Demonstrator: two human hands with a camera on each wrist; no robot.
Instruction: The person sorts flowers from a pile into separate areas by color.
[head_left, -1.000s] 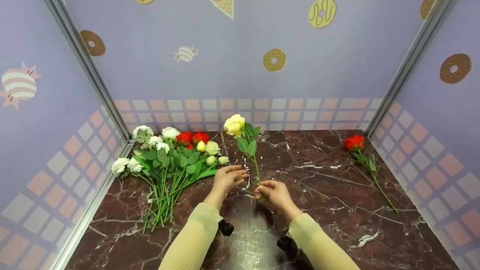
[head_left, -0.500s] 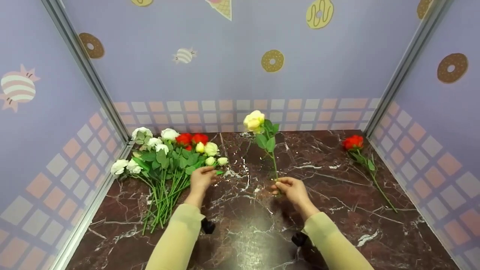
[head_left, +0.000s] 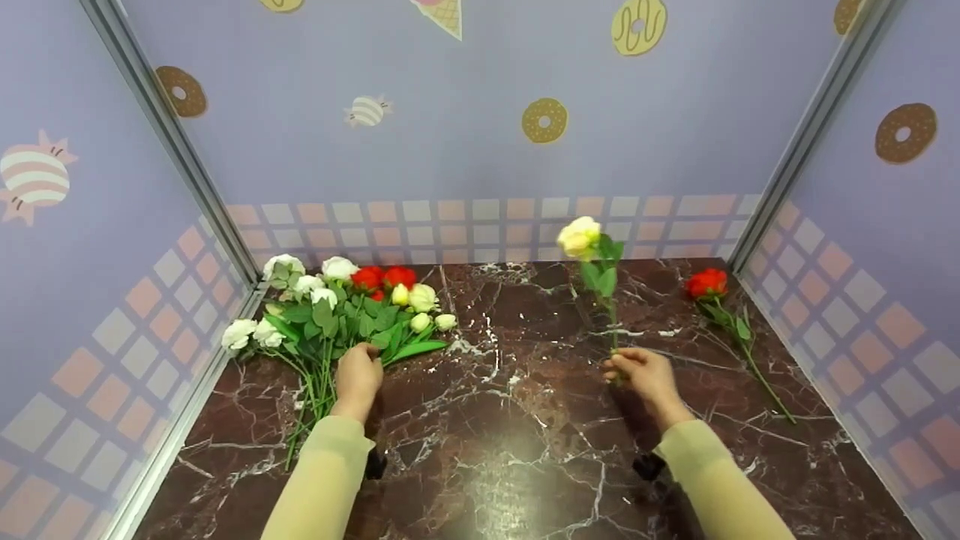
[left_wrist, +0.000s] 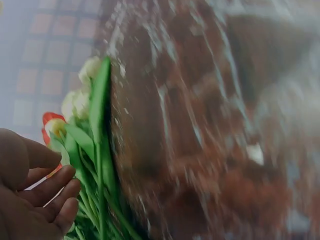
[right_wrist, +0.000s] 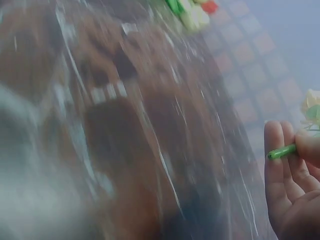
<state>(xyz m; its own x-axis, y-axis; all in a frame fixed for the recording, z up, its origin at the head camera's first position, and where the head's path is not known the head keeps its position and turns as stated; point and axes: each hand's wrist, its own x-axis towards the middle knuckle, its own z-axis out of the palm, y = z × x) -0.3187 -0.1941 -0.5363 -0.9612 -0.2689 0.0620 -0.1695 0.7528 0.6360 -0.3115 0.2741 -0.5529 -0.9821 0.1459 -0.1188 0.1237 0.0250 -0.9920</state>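
In the head view my right hand [head_left: 643,375] pinches the lower stem of a pale yellow rose [head_left: 581,238], held upright with its bloom toward the back wall. The cut end of its green stem [right_wrist: 282,151] pokes out between thumb and fingers in the right wrist view. My left hand [head_left: 359,380] is over the stems of a flower pile [head_left: 352,319] on the left. In the left wrist view its fingers [left_wrist: 62,187] are loosely bent beside green leaves, with nothing seen in their grip. White, red and pale yellow blooms make up the pile.
A single red rose [head_left: 706,283] lies at the right with its stem [head_left: 765,386] angled toward the front. Dark marbled tabletop [head_left: 495,450] spreads between it and the pile. Patterned walls [head_left: 465,150] enclose the back and both sides.
My right hand has carried the yellow rose rightward, away from the middle. The left hand has moved left, from beside the pile to over its stems.
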